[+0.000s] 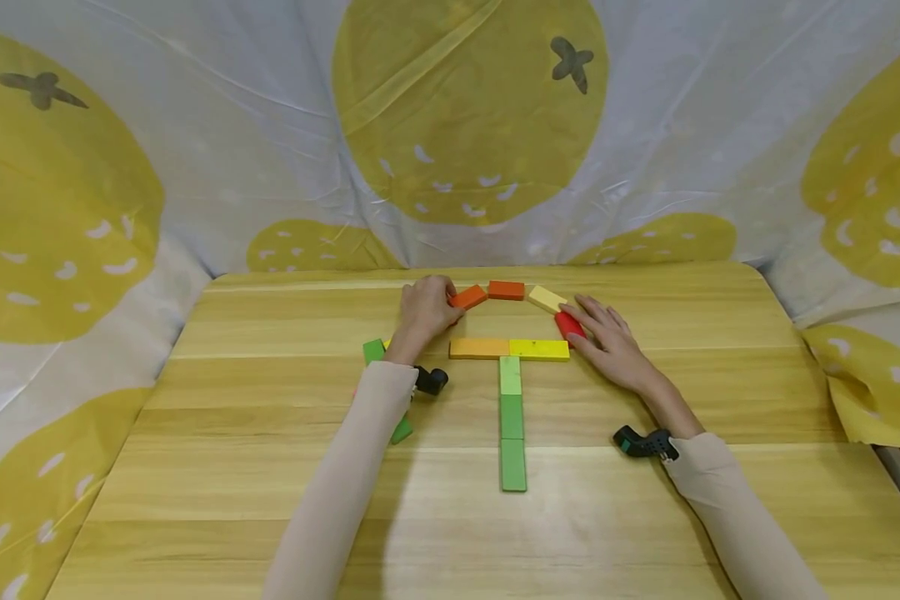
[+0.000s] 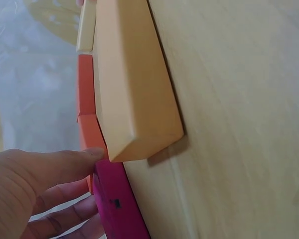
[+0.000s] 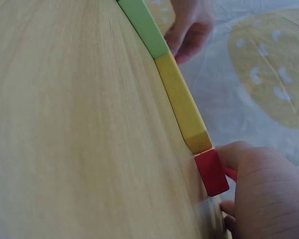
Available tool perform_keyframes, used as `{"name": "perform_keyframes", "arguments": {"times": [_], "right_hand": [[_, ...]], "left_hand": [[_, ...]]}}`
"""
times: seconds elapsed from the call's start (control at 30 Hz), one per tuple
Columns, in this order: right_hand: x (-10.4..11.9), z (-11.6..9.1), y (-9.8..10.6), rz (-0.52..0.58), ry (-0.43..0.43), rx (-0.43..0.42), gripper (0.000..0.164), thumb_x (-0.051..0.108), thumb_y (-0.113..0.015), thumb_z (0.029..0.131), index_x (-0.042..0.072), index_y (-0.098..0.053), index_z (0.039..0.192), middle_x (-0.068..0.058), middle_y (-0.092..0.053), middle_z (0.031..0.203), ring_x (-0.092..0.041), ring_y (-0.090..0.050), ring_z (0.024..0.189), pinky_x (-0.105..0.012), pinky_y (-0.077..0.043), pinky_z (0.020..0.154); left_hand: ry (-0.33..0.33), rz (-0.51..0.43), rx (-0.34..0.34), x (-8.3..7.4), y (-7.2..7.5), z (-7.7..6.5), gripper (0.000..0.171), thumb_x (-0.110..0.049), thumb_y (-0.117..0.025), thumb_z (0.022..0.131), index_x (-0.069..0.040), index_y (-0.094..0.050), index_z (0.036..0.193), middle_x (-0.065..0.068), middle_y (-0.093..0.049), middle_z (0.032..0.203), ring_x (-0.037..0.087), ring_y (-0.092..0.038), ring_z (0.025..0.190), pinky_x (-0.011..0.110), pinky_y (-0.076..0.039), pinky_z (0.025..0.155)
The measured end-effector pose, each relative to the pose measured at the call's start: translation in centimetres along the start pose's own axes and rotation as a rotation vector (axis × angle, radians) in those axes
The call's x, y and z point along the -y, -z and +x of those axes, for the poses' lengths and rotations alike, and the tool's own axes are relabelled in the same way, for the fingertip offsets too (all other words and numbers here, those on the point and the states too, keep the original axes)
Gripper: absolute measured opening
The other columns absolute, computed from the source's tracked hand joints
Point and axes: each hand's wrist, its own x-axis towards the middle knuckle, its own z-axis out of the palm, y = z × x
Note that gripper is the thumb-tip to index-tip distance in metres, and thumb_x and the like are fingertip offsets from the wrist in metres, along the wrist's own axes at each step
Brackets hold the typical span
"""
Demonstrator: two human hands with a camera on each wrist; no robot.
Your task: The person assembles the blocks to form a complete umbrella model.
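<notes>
In the head view, several flat blocks form an arc at the far side of the table. My left hand (image 1: pixel 426 310) pinches an orange block (image 1: pixel 470 297) at the arc's left end; in the left wrist view, the thumb lies on it beside a magenta block (image 2: pixel 117 199). The magenta block is hidden behind that hand from above. At the right end, my right hand (image 1: pixel 607 346) holds a red block (image 1: pixel 569 327) between thumb and fingers. Between the hands sit a darker orange block (image 1: pixel 506 290) and a cream block (image 1: pixel 547 299).
Below the arc, a light orange block (image 1: pixel 480 348) and a yellow block (image 1: pixel 540 350) form a bar, with a column of green blocks (image 1: pixel 512 417) under it. Loose green blocks (image 1: pixel 373 351) lie partly hidden beneath the left forearm. A patterned cloth (image 1: pixel 465 125) hangs behind the table.
</notes>
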Motion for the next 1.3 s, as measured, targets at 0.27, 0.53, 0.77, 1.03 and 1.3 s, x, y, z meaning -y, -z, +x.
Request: {"name": "perform_keyframes", "arguments": {"times": [0.27, 0.53, 0.77, 1.03, 1.3], "right_hand": [[-0.1, 0.0, 0.0, 0.008, 0.000, -0.007, 0.055, 0.032, -0.052, 0.109, 0.019, -0.039, 0.161, -0.020, -0.023, 0.171, -0.041, -0.014, 0.160, -0.063, -0.002, 0.127], [0.0, 0.1, -0.1, 0.013, 0.011, -0.010, 0.055, 0.032, -0.052, 0.109, 0.017, -0.040, 0.160, -0.020, -0.024, 0.171, -0.041, -0.016, 0.159, -0.064, -0.002, 0.127], [0.0, 0.1, -0.1, 0.011, 0.013, -0.013, 0.054, 0.031, -0.052, 0.109, 0.018, -0.041, 0.160, -0.019, -0.024, 0.171, -0.040, -0.015, 0.160, -0.064, -0.003, 0.127], [-0.2, 0.1, -0.2, 0.011, 0.004, -0.015, 0.054, 0.030, -0.053, 0.108, 0.018, -0.041, 0.160, -0.020, -0.024, 0.170, -0.040, -0.016, 0.160, -0.064, -0.002, 0.127], [-0.3, 0.1, -0.2, 0.006, -0.003, -0.023, 0.055, 0.031, -0.054, 0.108, 0.018, -0.042, 0.160, -0.019, -0.026, 0.170, -0.039, -0.017, 0.160, -0.063, -0.002, 0.128]], "left_hand": [[-0.035, -0.036, -0.023, -0.3, 0.2, 0.3, 0.028, -0.025, -0.084, 0.088, -0.005, -0.077, 0.106, 0.011, -0.077, 0.099, 0.030, -0.068, 0.091, 0.044, -0.045, 0.087], [-0.107, -0.081, 0.045, -0.5, -0.1, 1.2, 0.051, -0.027, -0.083, 0.089, -0.007, -0.068, 0.133, 0.015, -0.069, 0.126, 0.032, -0.063, 0.116, 0.049, -0.048, 0.102], [-0.138, -0.198, 0.078, -0.9, -1.1, 2.4, 0.042, -0.020, -0.077, 0.094, -0.007, -0.069, 0.134, 0.014, -0.069, 0.128, 0.030, -0.060, 0.122, 0.042, -0.049, 0.106], [-0.136, -0.239, 0.055, -1.8, -2.0, 3.0, 0.030, -0.017, -0.076, 0.095, -0.008, -0.076, 0.124, 0.010, -0.072, 0.122, 0.027, -0.063, 0.117, 0.039, -0.051, 0.103], [-0.110, -0.260, 0.055, -2.3, -2.3, 3.1, 0.031, -0.020, -0.077, 0.095, -0.011, -0.076, 0.125, 0.008, -0.069, 0.121, 0.026, -0.062, 0.116, 0.039, -0.052, 0.100]]}}
